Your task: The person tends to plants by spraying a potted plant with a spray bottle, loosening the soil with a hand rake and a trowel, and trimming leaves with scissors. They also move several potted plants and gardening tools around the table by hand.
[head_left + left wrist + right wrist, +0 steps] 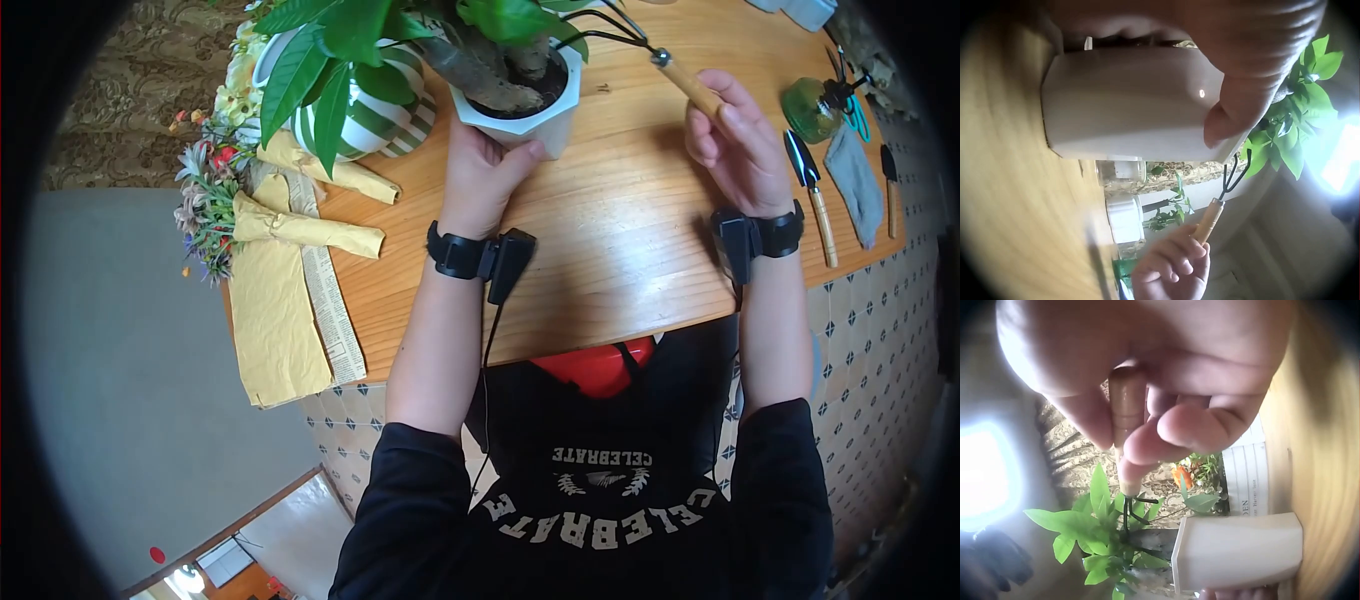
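Note:
A white faceted flowerpot (557, 132) stands on the wooden table, holding dark soil and a thick-stemmed leafy plant (450, 70). My left hand (485, 180) grips its near side, the thumb (1225, 122) lying just below the rim and the other fingers around the wall. In my right hand (745, 145) is a small three-pronged hand rake (690, 84), pinched by its wooden handle (1127, 403). Its black prongs (1235, 175) point toward the plant, at rim height beside the pot. In the right wrist view the prongs overlap the leaves near the stems.
Left of the pot stand a green-and-white striped pot (350, 125) and flower bouquets wrapped in yellow paper (285, 330). To the right lie a small trowel (822, 215), a grey cloth (855, 185) and a green glass container (808, 112). The table's front edge runs near my body.

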Demonstrator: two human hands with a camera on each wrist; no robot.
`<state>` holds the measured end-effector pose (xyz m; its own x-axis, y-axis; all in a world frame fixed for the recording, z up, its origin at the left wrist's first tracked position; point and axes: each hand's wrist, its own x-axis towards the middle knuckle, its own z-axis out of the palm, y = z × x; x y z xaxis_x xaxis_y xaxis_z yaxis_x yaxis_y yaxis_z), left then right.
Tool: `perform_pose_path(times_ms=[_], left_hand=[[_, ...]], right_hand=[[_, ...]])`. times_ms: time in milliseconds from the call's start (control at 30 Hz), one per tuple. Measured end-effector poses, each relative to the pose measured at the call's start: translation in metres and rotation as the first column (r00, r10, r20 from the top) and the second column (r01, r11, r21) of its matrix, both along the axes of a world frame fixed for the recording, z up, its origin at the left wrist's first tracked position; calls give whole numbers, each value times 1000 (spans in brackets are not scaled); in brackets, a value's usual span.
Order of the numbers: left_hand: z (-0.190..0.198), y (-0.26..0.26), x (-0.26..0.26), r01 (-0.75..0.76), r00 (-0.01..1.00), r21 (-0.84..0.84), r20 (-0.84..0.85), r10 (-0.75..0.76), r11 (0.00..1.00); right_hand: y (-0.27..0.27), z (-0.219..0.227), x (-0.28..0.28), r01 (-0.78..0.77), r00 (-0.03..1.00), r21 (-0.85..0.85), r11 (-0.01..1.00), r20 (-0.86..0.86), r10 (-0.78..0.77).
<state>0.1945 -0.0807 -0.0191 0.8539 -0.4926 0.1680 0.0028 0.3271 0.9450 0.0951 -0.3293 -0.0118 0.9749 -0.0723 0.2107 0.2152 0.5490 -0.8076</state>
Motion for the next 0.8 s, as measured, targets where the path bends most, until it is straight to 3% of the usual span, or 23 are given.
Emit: perform_pose_path(times_ms=[200,433,800], left_hand=[[0,-1,1,-34,999,63,45,31,997],[-3,-1,3,-190,964,206,226,142,960],[-10,2,5,-70,994,93,85,62,993]], right_hand=[[10,-1,2,5,991,-135,991,-129,-22],[0,-6,2,29,995,-56,998,-91,-34],[-6,-8,0,-15,992,-88,996,-127,4]])
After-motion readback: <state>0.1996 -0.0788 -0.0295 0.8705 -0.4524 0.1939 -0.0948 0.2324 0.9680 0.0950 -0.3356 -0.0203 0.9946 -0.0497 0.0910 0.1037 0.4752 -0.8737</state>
